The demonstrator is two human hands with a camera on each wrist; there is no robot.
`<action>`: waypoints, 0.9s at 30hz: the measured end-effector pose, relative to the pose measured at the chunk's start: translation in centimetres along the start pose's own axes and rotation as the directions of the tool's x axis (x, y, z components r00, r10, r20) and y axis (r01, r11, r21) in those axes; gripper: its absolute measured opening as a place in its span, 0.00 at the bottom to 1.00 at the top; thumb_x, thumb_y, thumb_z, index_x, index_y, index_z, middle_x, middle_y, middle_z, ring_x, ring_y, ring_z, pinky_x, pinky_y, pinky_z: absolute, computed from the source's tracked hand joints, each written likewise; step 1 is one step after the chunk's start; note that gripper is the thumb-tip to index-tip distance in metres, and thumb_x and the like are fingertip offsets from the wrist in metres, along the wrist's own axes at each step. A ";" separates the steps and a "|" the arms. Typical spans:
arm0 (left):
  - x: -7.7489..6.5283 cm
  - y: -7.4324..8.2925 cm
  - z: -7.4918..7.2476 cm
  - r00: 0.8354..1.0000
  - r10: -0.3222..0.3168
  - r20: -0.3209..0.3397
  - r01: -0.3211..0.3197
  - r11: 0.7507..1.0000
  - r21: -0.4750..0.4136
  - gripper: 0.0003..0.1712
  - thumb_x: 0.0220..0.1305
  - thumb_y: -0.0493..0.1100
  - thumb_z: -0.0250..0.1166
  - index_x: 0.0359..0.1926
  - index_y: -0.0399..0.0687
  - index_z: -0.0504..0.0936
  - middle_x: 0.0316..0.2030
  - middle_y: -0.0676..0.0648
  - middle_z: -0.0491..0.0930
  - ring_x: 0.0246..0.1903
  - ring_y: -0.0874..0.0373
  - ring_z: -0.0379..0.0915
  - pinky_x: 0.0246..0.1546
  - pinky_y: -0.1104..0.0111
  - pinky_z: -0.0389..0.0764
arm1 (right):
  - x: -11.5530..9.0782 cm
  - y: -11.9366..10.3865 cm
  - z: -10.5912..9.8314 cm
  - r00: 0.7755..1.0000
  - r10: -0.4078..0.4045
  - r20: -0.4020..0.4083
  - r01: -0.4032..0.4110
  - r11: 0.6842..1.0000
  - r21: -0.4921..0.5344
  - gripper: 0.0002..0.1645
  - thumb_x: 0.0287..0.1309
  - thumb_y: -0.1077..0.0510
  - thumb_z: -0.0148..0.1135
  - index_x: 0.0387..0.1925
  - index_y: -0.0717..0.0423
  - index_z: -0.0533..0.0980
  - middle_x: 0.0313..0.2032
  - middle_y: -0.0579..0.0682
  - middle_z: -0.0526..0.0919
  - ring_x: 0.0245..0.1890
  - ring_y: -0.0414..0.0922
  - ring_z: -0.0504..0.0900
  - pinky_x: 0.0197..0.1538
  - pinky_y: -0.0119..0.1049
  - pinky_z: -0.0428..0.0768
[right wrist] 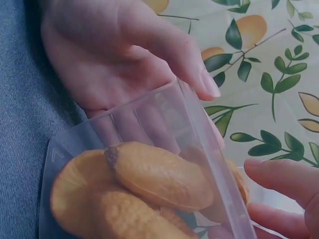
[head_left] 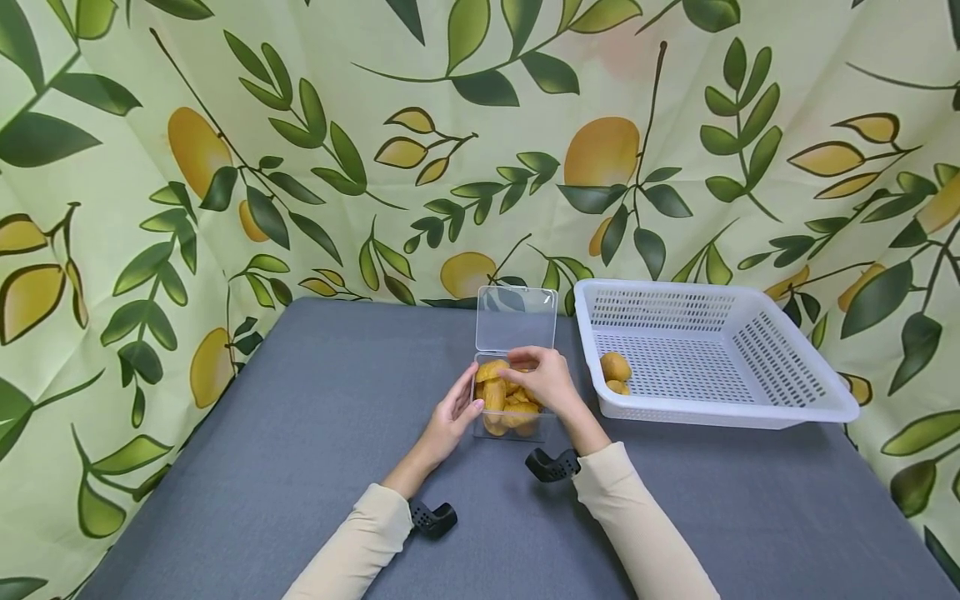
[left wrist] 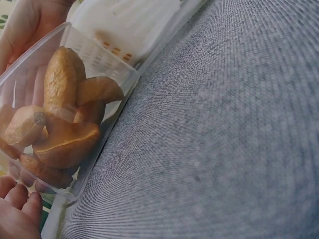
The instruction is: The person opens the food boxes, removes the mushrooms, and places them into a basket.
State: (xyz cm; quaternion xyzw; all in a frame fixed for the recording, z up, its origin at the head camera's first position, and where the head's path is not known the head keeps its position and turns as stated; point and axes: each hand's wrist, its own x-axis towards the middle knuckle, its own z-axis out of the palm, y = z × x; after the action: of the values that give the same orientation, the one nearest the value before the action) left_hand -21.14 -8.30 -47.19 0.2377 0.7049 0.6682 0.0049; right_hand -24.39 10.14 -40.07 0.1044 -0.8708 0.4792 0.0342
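A clear plastic box (head_left: 510,423), its hinged lid (head_left: 516,319) raised at the back, holds several golden-brown, oblong pieces (left wrist: 62,79), some with an open cut side. My left hand (head_left: 447,423) rests along the box's left wall. Its fingers lie straight behind the wall and its thumb is by the rim in the right wrist view. From the right, my right hand (head_left: 543,379) reaches over the box. Its thumb and fingertips pinch the end of an upper piece (head_left: 491,371), which the box wall partly hides in the right wrist view (right wrist: 240,181).
A white perforated basket (head_left: 720,412) stands to the right of the box, with golden-brown pieces (head_left: 615,367) in its left corner. Grey cloth (head_left: 300,400) covers the table. A leaf-and-fruit patterned curtain (head_left: 420,192) hangs behind and at both sides.
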 end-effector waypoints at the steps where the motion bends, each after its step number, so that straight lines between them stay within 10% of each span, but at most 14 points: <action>1: 0.0 -0.3 0.0 1.000 -0.002 0.000 0.002 1.000 0.004 0.33 0.68 0.35 0.49 0.71 0.41 0.48 0.72 0.38 0.47 0.72 0.45 0.41 0.71 0.78 0.50 | 0.1 0.0 0.1 1.000 0.007 0.010 -0.007 1.000 -0.007 0.23 0.48 0.54 0.69 0.44 0.62 0.79 0.44 0.60 0.85 0.44 0.53 0.84 0.46 0.41 0.85; 6: 0.1 -0.9 -0.1 1.000 0.006 0.005 -0.006 1.000 -0.014 0.34 0.68 0.38 0.50 0.71 0.42 0.48 0.73 0.39 0.46 0.73 0.47 0.40 0.72 0.69 0.48 | 0.3 -0.2 0.4 0.998 0.056 0.038 -0.056 0.998 -0.003 0.23 0.48 0.55 0.69 0.46 0.62 0.79 0.45 0.60 0.84 0.44 0.53 0.84 0.45 0.40 0.85; 15: 0.2 -0.9 -0.1 1.000 0.001 0.006 -0.001 1.000 -0.020 0.34 0.68 0.39 0.50 0.71 0.43 0.48 0.73 0.40 0.46 0.73 0.49 0.40 0.68 0.86 0.50 | 0.5 -0.2 0.8 0.995 0.084 0.053 -0.085 0.996 0.005 0.24 0.47 0.56 0.70 0.47 0.60 0.79 0.43 0.60 0.85 0.42 0.51 0.85 0.41 0.37 0.86; 27: 0.2 -0.9 -0.1 1.000 0.000 -0.001 0.000 1.000 -0.002 0.33 0.68 0.37 0.49 0.71 0.42 0.49 0.72 0.39 0.47 0.72 0.47 0.42 0.72 0.61 0.47 | 0.4 -0.1 0.8 0.996 0.083 0.023 -0.083 0.996 0.007 0.23 0.45 0.57 0.71 0.45 0.61 0.80 0.41 0.60 0.86 0.39 0.50 0.86 0.38 0.34 0.86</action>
State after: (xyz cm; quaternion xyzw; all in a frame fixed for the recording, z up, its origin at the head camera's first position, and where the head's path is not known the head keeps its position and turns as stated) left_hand -21.61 -8.33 -47.92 0.2374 0.7043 0.6691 0.0046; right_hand -24.70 9.33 -40.36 0.0737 -0.8728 0.4825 0.0037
